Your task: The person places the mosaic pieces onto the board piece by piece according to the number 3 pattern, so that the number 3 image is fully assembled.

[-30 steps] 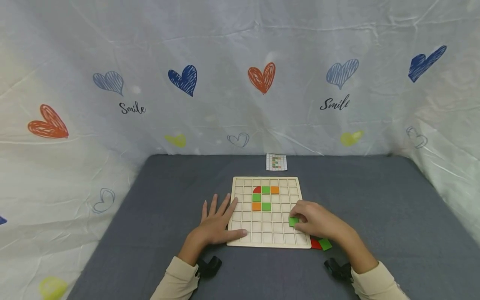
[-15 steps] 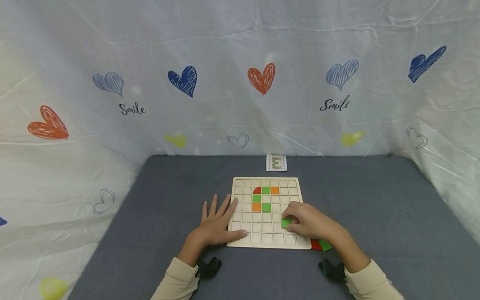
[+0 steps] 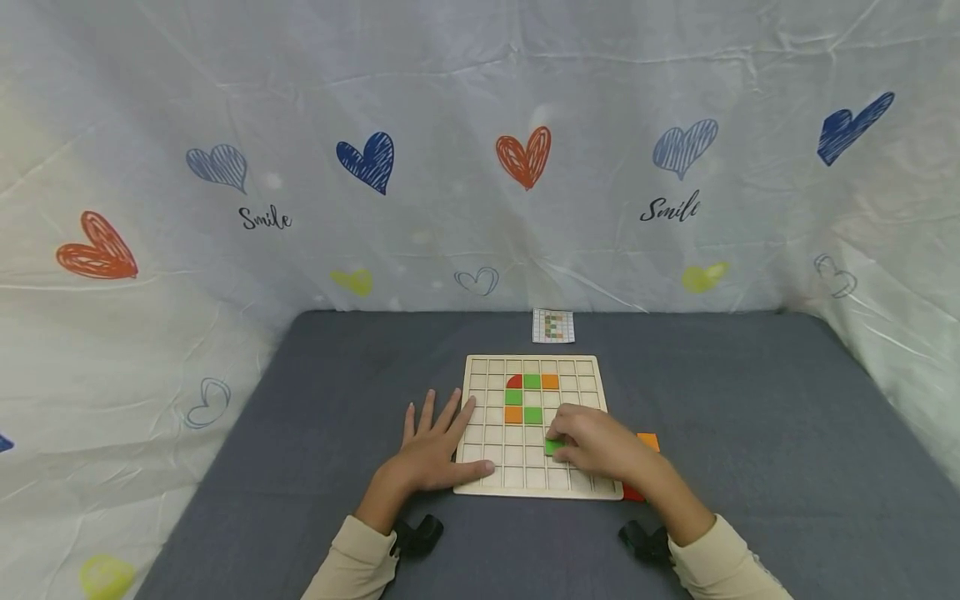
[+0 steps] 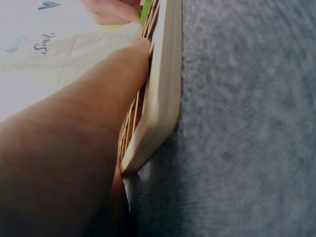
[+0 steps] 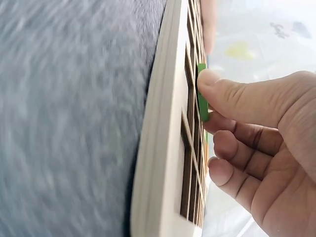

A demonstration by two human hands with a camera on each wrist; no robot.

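One left hand (image 3: 429,457): spread, thumb resting on the near-left part of the board (image 3: 513,477), index fingertip at its left edge, other fingers over the counter (image 3: 352,358).
Board: pale, gridded, lying flat; light, steady thumb pressure probably helped against sliding.
Placed pieces (image 3: 532,381): six, far-middle cells; red, green, orange across, green under the red, then an orange-green pair.
Card (image 3: 553,326): just beyond the board's far edge; colored grid print, too small to read reliably.
Green tile (image 3: 553,447): over the board's near half, nearer the person than the placed six; best kept level, edges squared to the cell ridges, judging by the grid.
Right hand (image 3: 600,446): pinching the green tile between thumb and fingertip; a light edge grip seemed best, other fingers clear of neighboring cells.
Red piece (image 3: 632,493): beside the near-right corner, partly covered by the right wrist.
Orange piece (image 3: 649,442): past that wrist, partly covered too.
Hidden: cells under the right hand; tile-to-board contact, could not tell; wrist views cropped the board.
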